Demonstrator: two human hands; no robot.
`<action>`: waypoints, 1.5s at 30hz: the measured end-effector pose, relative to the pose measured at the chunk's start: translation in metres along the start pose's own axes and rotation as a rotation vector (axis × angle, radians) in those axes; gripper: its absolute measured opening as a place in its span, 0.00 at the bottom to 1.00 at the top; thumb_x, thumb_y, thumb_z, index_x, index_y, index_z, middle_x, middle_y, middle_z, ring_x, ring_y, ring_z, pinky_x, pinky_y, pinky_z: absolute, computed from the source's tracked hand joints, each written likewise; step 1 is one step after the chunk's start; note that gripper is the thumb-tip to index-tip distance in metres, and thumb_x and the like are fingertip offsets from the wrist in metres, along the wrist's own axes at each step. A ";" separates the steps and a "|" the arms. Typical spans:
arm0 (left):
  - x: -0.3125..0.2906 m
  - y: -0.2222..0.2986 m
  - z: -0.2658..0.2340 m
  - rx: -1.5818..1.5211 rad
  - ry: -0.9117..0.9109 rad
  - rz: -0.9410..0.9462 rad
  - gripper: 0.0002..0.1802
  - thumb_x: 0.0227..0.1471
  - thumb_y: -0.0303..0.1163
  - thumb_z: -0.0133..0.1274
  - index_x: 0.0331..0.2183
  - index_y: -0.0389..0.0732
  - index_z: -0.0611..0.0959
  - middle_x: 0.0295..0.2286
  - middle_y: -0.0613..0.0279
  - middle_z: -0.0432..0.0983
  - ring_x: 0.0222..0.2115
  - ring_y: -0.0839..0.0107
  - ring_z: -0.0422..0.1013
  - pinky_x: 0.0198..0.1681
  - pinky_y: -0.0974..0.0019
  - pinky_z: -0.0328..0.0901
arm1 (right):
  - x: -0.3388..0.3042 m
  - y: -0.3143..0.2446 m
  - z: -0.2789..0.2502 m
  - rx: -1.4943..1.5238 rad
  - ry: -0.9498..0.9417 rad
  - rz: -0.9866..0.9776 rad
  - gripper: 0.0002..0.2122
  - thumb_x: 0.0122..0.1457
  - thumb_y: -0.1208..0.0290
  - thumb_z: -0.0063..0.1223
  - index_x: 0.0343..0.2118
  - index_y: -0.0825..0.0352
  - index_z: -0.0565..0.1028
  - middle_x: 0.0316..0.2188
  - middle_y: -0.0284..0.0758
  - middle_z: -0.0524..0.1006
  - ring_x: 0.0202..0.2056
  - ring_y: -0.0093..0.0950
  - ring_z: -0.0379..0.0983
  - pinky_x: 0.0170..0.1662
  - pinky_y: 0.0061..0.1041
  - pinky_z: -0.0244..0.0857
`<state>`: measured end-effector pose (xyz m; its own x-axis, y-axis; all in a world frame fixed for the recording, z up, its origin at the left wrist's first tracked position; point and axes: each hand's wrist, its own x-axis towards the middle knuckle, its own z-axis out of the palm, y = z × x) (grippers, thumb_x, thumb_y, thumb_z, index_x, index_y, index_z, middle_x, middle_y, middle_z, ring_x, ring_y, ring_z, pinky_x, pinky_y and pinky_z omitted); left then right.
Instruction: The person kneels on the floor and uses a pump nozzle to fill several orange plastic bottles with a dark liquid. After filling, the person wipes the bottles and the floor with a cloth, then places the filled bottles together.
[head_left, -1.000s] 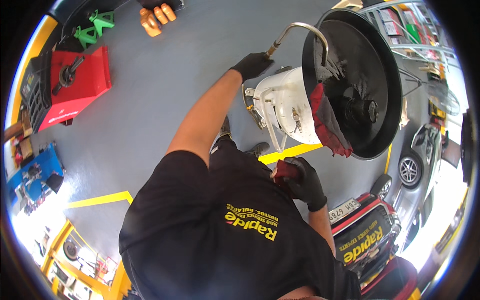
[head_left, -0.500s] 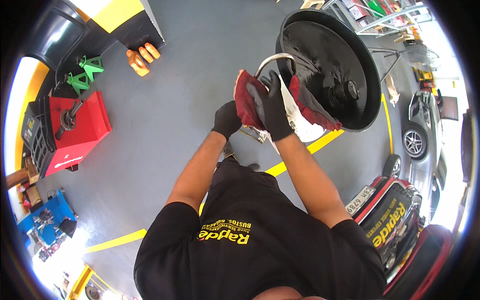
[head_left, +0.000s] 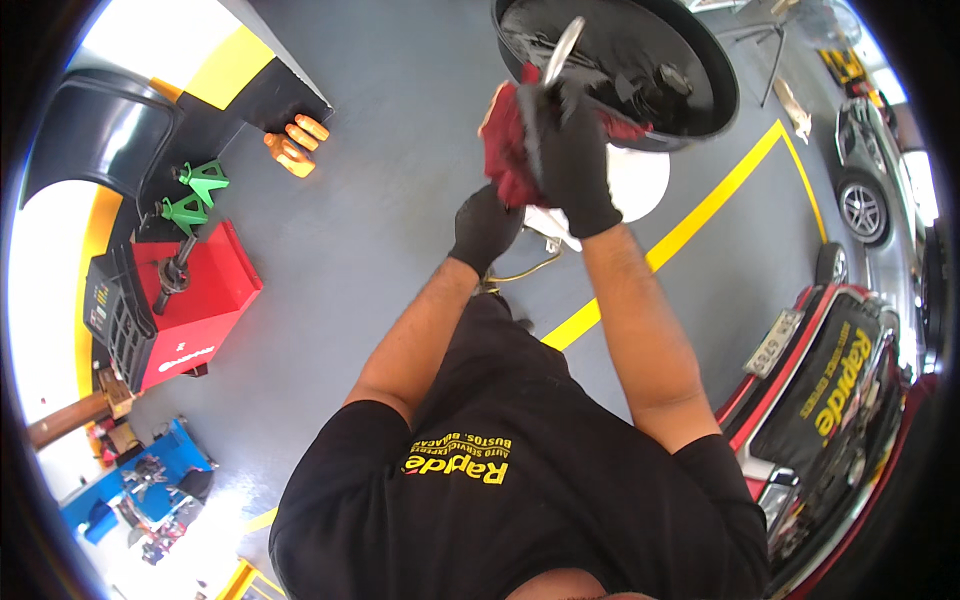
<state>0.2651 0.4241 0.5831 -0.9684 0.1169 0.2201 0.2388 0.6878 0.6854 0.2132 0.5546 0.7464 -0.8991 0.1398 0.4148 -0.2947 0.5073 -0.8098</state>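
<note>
Yellow lettering sits on my black shirt [head_left: 520, 500] at the chest, and more on the black cover [head_left: 840, 390] draped over the red car [head_left: 800, 440] at lower right; a pale rectangular plate [head_left: 772, 343] is fixed at that car's end. A red machine [head_left: 185, 305] with a white mark on its side stands at left, two green stands [head_left: 190, 195] just behind it. A yellow line [head_left: 680, 235] crosses the grey floor [head_left: 370, 200] diagonally under my arms. A blue bench [head_left: 140, 480] is at lower left, a grey car [head_left: 860, 160] at far right.

Open floor lies to my left, between the red machine and my left arm. To the right the line, the red car and the grey car close in.

My right hand [head_left: 575, 160], black-gloved, is closed around a red rag [head_left: 510, 140] and a bent metal tube [head_left: 560, 50] that rises out of it; fingers are wrapped tight on both. The rag is crumpled, dark red, and sits at the rim of the black pan [head_left: 700, 90], above its white tank [head_left: 640, 180]. My left hand [head_left: 485, 225], also gloved, is just below the rag, fingers curled toward it; I cannot tell whether it grips anything.
</note>
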 end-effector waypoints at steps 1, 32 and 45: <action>0.002 -0.003 -0.001 -0.031 -0.087 -0.086 0.14 0.60 0.45 0.59 0.39 0.45 0.83 0.33 0.50 0.83 0.36 0.41 0.79 0.40 0.42 0.73 | 0.007 -0.006 -0.015 -0.006 0.031 -0.064 0.14 0.70 0.63 0.53 0.40 0.72 0.74 0.33 0.53 0.80 0.38 0.57 0.78 0.39 0.49 0.70; 0.322 -0.119 -0.104 -0.072 0.294 -0.042 0.29 0.63 0.60 0.54 0.45 0.40 0.83 0.41 0.47 0.85 0.46 0.43 0.80 0.51 0.48 0.73 | 0.034 -0.052 -0.354 -0.602 0.334 -0.012 0.25 0.76 0.54 0.40 0.62 0.70 0.75 0.57 0.42 0.80 0.56 0.35 0.78 0.62 0.35 0.70; 0.341 -0.332 -0.120 -0.575 -0.151 -0.858 0.20 0.69 0.47 0.47 0.49 0.45 0.83 0.38 0.50 0.82 0.37 0.59 0.82 0.45 0.54 0.77 | 0.036 -0.077 -0.374 0.133 0.481 0.240 0.25 0.73 0.52 0.49 0.59 0.71 0.75 0.56 0.40 0.79 0.57 0.34 0.77 0.65 0.37 0.68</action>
<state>-0.1360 0.1495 0.5135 -0.8184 -0.1339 -0.5588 -0.5739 0.1417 0.8066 0.3248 0.8383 0.9787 -0.7060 0.6269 0.3295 -0.1659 0.3059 -0.9375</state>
